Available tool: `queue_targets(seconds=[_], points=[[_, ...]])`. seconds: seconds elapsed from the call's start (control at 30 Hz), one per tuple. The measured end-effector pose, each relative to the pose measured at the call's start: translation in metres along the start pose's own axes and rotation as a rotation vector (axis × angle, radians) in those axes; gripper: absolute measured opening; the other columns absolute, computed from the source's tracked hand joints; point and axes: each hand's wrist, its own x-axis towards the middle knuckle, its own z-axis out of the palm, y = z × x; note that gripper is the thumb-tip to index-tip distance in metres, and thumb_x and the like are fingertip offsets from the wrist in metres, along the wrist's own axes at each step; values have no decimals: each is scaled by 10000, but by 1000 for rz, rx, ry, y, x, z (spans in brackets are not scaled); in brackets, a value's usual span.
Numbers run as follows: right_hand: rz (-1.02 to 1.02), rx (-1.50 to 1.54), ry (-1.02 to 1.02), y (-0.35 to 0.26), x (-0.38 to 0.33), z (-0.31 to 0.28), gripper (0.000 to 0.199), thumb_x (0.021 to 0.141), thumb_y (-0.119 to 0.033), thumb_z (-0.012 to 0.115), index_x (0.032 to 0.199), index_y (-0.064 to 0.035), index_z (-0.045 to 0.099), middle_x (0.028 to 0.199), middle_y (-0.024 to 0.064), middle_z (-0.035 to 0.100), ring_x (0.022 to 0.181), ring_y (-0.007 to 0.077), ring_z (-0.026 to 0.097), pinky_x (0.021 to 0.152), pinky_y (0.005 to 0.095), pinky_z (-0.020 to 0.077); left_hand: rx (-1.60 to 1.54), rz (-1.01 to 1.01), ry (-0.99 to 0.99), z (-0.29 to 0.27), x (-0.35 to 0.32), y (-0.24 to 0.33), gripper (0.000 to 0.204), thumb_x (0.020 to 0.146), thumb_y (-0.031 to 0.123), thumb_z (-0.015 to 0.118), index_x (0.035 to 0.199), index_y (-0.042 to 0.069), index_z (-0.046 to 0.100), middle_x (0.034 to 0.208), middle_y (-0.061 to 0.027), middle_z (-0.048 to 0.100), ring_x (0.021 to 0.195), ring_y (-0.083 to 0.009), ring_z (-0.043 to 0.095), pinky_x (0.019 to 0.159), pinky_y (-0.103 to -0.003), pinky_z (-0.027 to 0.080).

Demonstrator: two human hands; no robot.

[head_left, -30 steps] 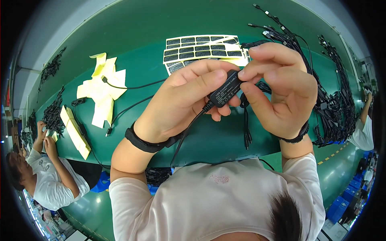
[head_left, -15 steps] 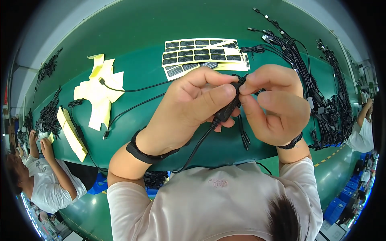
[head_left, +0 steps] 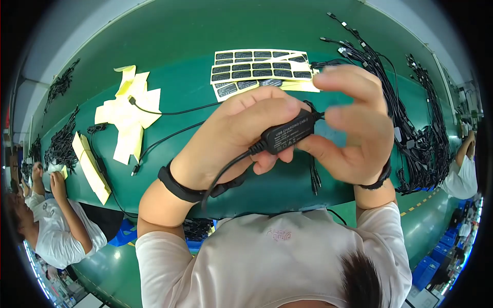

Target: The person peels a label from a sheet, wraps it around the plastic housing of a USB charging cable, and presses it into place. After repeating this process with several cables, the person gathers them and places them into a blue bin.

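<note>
My left hand (head_left: 241, 131) is closed around the black inline box (head_left: 288, 133) of a cable, thumb on top and fingertips below. A label with pale print covers the box's upper face. From its lower left end the cable (head_left: 222, 169) curves down past my left wrist. My right hand (head_left: 359, 123) is at the box's right end, thumb by its lower corner. Its other fingers are spread and raised, slightly blurred, with nothing visible between them. Beyond my hands lie sheets of black labels (head_left: 262, 69) on pale yellow backing.
Yellow paper strips (head_left: 128, 115) lie on the green table at left, under a cable plug (head_left: 132, 99). A folded yellow strip (head_left: 91, 167) rests nearer. Bundles of black cables (head_left: 395, 113) cover the right side. A co-worker (head_left: 64, 220) sits at far left, another person at far right.
My right fingers have come off the box and spread apart. The box has turned in my left hand, so its printed face now shows.
</note>
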Motion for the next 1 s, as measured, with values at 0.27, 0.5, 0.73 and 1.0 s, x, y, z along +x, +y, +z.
queue_targets(seconds=[0.27, 0.5, 0.73, 1.0], points=[[299, 311, 93, 5, -12, 6, 446, 709, 38, 679, 1073, -26, 430, 989, 198, 603, 860, 205, 585, 716, 258, 449, -153, 179, 107, -6, 18, -4, 235, 848, 176, 582, 1016, 17, 545, 924, -115, 603, 742, -156, 600, 614, -225, 485], [554, 570, 162, 8, -16, 4, 431, 688, 71, 683, 1064, 12, 481, 992, 84, 575, 892, 163, 591, 729, 238, 493, 406, 589, 62, -5, 12, -9, 399, 753, 40, 669, 1114, -7, 506, 1085, -133, 570, 980, -212, 568, 846, -300, 466], [138, 169, -46, 4, -3, -19, 640, 699, 112, 626, 1224, -103, 331, 1143, 247, 458, 915, 234, 545, 728, 300, 516, 570, 608, 76, -2, 7, -15, 395, 724, 12, 690, 1080, -20, 521, 1074, -126, 577, 966, -194, 576, 839, -295, 482], [45, 230, -103, -1, 2, -10, 728, 704, 175, 511, 1277, -220, 298, 1218, 281, 336, 849, 225, 500, 681, 293, 540, 414, 511, 82, 11, 5, -18, 350, 709, -35, 689, 1036, -24, 568, 998, -87, 605, 900, -161, 607, 814, -273, 491]])
